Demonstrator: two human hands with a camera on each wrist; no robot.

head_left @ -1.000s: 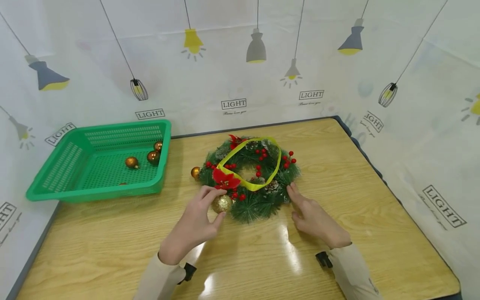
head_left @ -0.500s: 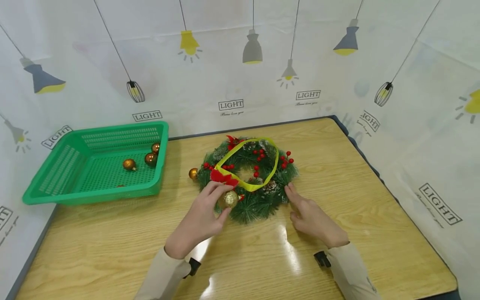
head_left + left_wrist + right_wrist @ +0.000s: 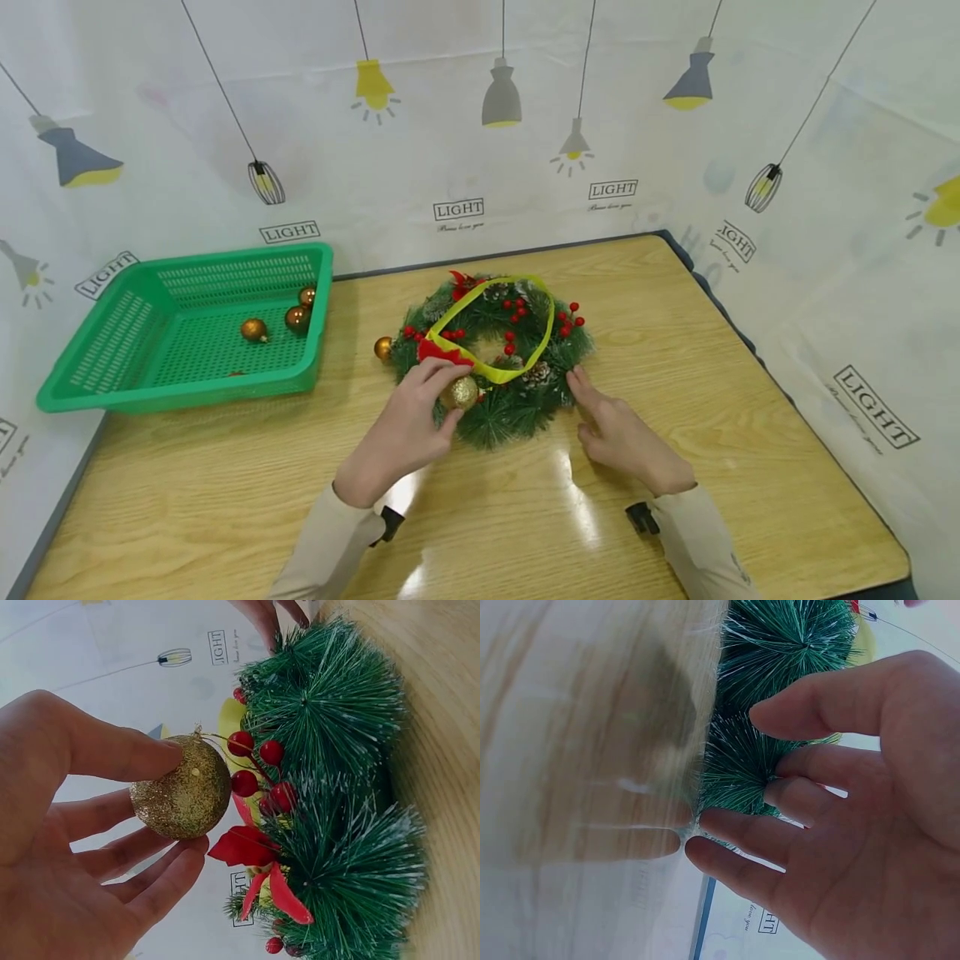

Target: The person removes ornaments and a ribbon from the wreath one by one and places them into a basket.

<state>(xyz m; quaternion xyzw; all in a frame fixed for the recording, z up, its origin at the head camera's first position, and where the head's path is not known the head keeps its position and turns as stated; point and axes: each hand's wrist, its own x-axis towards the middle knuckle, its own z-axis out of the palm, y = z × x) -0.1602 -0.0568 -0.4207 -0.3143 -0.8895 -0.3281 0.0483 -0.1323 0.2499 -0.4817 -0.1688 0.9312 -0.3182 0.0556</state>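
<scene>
left hand (image 3: 408, 425) pinches a gold bauble (image 3: 463, 392) against the wreath (image 3: 517, 408), not yet hung; right hand (image 3: 622, 433), fingers relaxed, steadies the rim. three baubles wait in the basket (image 3: 90, 392), one beside the wreath.

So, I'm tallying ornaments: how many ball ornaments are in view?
5: three copper balls in the green basket, one at the wreath's left edge, one glittery gold ball in the left hand. Others may be hidden.

Bare surface (image 3: 225, 483) lies open in front of the wreath (image 3: 491, 354) and to its right. To the left, the green basket (image 3: 180, 333) blocks passage, with a narrow gap holding a bronze bauble (image 3: 383, 347).
</scene>
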